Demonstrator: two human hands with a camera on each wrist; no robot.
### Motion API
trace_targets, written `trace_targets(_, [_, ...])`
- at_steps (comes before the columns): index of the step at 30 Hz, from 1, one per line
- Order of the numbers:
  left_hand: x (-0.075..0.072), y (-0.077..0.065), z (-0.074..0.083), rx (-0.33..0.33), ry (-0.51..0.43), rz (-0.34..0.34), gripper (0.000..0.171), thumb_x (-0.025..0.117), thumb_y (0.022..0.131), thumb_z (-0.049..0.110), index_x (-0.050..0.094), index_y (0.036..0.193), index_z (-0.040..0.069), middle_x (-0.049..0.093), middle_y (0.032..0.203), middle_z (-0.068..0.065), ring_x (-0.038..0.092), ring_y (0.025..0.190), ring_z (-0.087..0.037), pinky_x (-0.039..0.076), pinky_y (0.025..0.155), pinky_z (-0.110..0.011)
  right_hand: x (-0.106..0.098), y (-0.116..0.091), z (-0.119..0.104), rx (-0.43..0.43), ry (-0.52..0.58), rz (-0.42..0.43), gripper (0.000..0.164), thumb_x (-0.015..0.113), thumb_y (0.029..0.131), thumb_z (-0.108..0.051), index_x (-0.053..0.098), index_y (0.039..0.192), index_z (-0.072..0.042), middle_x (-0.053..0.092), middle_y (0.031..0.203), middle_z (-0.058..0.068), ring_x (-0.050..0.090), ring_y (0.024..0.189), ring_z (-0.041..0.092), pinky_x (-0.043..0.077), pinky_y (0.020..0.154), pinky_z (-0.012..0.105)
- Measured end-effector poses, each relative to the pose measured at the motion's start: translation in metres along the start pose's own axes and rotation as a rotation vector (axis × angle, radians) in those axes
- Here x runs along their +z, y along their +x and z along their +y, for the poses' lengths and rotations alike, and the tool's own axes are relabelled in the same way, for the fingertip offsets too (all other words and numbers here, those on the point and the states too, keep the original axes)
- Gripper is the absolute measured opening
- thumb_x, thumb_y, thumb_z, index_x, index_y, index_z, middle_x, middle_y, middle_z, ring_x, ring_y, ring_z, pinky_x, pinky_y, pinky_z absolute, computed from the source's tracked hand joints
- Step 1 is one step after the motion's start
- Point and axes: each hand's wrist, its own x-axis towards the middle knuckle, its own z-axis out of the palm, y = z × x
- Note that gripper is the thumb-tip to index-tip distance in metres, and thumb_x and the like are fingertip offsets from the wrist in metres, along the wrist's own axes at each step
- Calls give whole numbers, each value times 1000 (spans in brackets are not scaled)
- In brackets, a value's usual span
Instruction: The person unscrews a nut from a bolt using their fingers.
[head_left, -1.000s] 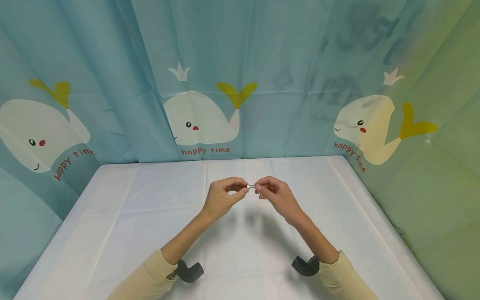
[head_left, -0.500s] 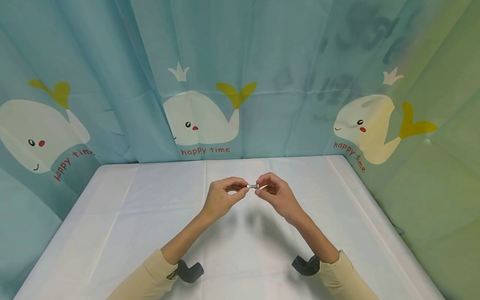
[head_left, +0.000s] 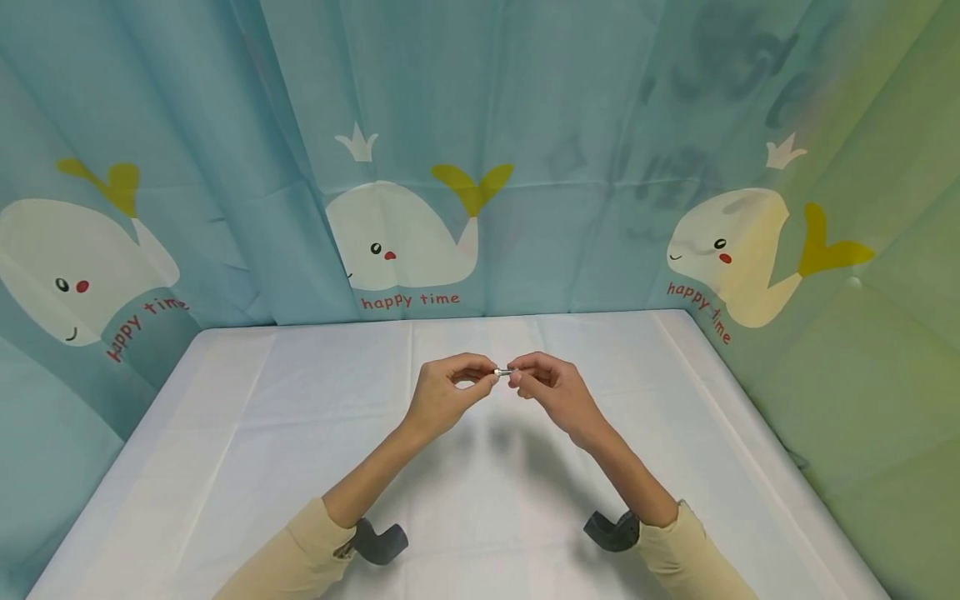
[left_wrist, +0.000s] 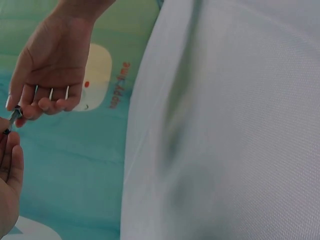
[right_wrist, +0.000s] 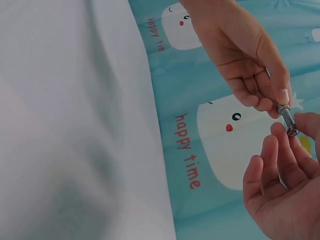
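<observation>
small metal bolt [right_wrist: 287,118], wider at both ends, held up over the white-covered table [head_left: 300,433], roughly level in the head view. left hand [head_left: 441,392]: thumb and finger pinching one end. right hand [head_left: 558,396]: thumb and fingertips pinching the other; bare shank shows between. cannot tell which end is head, which nut. hands face each other, fingertips near but apart. soft shadows on the cloth below. dark curved piece [head_left: 382,543] at the left cuff, another at the right. blue curtain [head_left: 570,242] behind, whales printed on it.
</observation>
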Motion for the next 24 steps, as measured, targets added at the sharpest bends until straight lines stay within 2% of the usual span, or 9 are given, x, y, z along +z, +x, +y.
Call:
trace_targets(6, [0, -1, 0, -1, -9, -5, 10, 74, 86, -4, 75, 95, 1, 73, 89, -7, 71, 79, -19, 59, 79, -30, -2, 1, 2, -56, 8, -4, 19, 69, 93, -5, 66, 112, 0, 67, 95, 9, 63, 81, 21, 54, 74, 27])
trace_targets(9, [0, -1, 0, -11, -2, -3, 10, 74, 85, -5, 75, 95, -1, 73, 89, -9, 71, 80, -22, 59, 79, -32, -2, 1, 1, -70, -2, -5, 19, 70, 92, -4, 66, 111, 0, 68, 96, 9, 64, 79, 19, 52, 70, 28])
trace_targets(12, [1, 0, 2, -16, 10, -5, 11, 73, 85, -8, 74, 95, -5, 73, 89, -14, 71, 80, -27, 60, 79, -34, -2, 1, 1, -71, -2, -3, 20, 71, 92, -4, 65, 111, -1, 67, 100, 12, 64, 80, 22, 53, 70, 29])
trace_targets(17, [-1, 0, 25, -21, 21, -12, 9, 70, 84, -12, 72, 94, -10, 72, 88, -18, 70, 79, -31, 60, 79, -36, -2, 1, 1, -43, 33, -21, 29, 71, 91, -4, 62, 119, -3, 64, 110, 16, 65, 83, 27, 57, 74, 33])
trace_targets(20, [-3, 0, 39, -15, 24, -10, 9, 70, 84, -12, 71, 93, -10, 72, 87, -18, 70, 78, -30, 60, 79, -34, -2, 0, 1, -14, 73, -24, 29, 67, 95, -8, 61, 122, -1, 64, 111, 17, 66, 86, 26, 59, 78, 36])
trace_targets(24, [-3, 0, 40, -7, 25, -5, 9, 70, 84, -12, 71, 93, -10, 72, 87, -18, 70, 78, -30, 60, 78, -34, -1, 0, 0, -3, 130, -3, 26, 64, 98, -13, 63, 117, 4, 66, 104, 16, 67, 88, 24, 59, 83, 38])
